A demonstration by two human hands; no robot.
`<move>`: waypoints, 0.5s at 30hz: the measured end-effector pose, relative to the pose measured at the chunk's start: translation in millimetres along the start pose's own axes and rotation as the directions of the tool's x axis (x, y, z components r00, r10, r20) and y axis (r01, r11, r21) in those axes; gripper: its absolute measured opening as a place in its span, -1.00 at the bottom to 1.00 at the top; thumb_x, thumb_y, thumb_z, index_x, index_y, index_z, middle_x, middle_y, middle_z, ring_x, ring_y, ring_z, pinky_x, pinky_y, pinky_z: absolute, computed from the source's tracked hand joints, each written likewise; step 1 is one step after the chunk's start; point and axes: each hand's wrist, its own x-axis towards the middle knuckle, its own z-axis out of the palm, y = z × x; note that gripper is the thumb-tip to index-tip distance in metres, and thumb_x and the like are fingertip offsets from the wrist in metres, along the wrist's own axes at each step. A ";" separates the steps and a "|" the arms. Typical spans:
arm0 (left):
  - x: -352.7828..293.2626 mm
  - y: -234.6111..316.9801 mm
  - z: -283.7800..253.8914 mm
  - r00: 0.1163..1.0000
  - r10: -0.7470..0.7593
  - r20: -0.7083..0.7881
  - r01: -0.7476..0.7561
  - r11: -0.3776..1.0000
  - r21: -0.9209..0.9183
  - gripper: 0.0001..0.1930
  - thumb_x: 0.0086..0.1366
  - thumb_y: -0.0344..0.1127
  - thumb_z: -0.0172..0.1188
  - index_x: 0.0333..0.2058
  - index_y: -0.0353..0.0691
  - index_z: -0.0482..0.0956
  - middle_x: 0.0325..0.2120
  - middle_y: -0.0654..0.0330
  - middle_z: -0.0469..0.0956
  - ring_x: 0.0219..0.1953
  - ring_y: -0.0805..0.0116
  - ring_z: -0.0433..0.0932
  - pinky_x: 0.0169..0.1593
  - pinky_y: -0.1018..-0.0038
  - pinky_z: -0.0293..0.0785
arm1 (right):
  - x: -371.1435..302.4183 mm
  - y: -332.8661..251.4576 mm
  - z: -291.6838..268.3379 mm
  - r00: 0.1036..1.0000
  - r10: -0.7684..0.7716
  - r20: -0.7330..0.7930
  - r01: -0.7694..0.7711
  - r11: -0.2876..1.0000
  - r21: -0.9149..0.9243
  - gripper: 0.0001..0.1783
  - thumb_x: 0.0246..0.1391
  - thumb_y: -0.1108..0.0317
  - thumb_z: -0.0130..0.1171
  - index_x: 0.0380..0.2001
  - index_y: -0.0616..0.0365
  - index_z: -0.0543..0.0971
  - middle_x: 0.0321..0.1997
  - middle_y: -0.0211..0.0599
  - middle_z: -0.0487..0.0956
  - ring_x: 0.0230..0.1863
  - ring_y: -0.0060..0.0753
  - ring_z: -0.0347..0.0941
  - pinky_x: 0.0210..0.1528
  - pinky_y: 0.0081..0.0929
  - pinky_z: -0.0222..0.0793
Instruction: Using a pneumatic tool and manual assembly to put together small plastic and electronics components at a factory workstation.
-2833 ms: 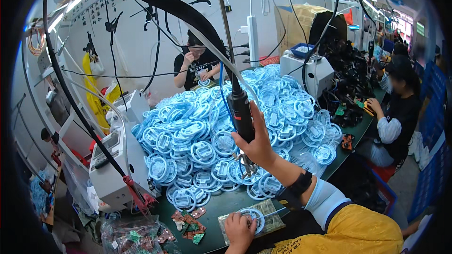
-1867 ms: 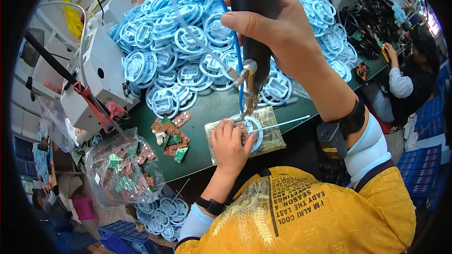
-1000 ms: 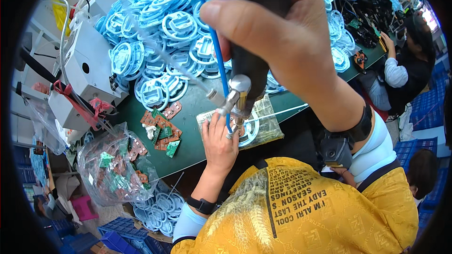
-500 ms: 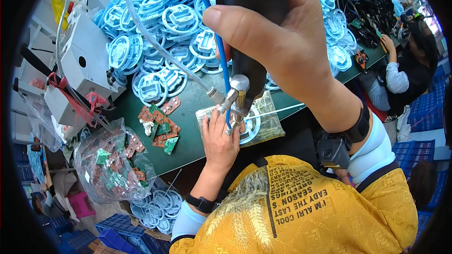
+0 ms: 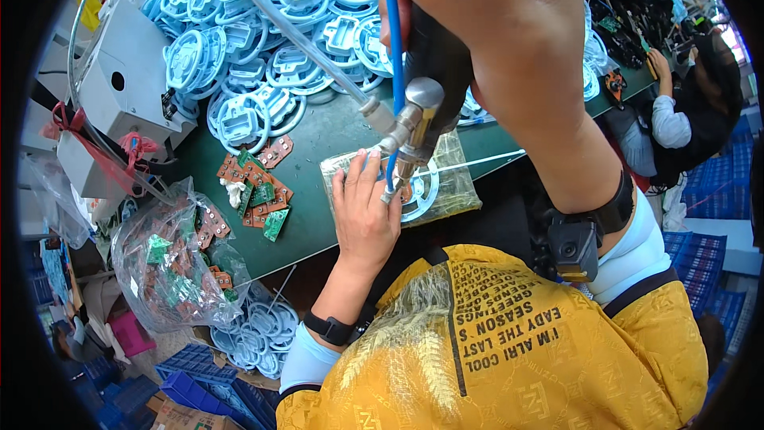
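Ring of light-blue plastic lies on a flat pad wrapped in yellowish film, a small brown circuit board showing inside it. I see the left hand over the ring's left side, fingers stretched out and nearly together; I cannot tell whether they pinch anything. The right hand is wrapped around a black cylindrical power tool, its metal nose slanting down toward the board; any contact is hidden from me. On the green tabletop, loose brown and green circuit boards lie between a clear plastic bag and a heap of light-blue rings.
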 end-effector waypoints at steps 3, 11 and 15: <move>-2.6 -0.8 0.1 1.000 -0.009 -0.005 0.008 1.000 -0.007 -0.68 0.12 -0.43 0.29 -0.13 -0.31 0.52 0.11 -0.04 0.43 0.23 -0.06 0.34 0.22 -0.05 0.19 | -6.9 -24.0 19.7 0.984 0.102 -0.146 -0.131 0.970 -0.207 -0.81 -0.01 0.54 0.26 -0.35 0.24 0.44 -0.57 -0.52 0.44 -0.62 -0.72 0.33 -0.62 -0.63 0.24; -10.7 -3.7 -3.2 0.999 -0.014 0.048 0.013 1.000 0.015 -0.59 0.18 -0.27 0.31 0.00 -0.23 0.52 0.18 0.03 0.40 0.29 -0.02 0.28 0.26 -0.15 0.09 | 2.5 -43.1 10.2 0.998 0.057 -0.039 -0.063 0.981 -0.186 -0.81 0.03 0.41 0.29 -0.39 0.25 0.49 -0.56 -0.48 0.47 -0.57 -0.71 0.34 -0.56 -0.63 0.27; -17.6 1.4 -13.5 0.994 -0.034 0.108 0.031 0.999 0.030 -0.51 0.16 -0.20 0.34 0.06 -0.16 0.50 0.24 0.03 0.35 0.35 -0.02 0.20 0.28 -0.20 0.03 | 12.0 -58.2 15.3 0.991 0.045 -0.128 -0.094 0.907 -0.411 -0.82 0.06 0.37 0.25 -0.47 0.24 0.50 -0.61 -0.47 0.47 -0.62 -0.70 0.32 -0.60 -0.63 0.22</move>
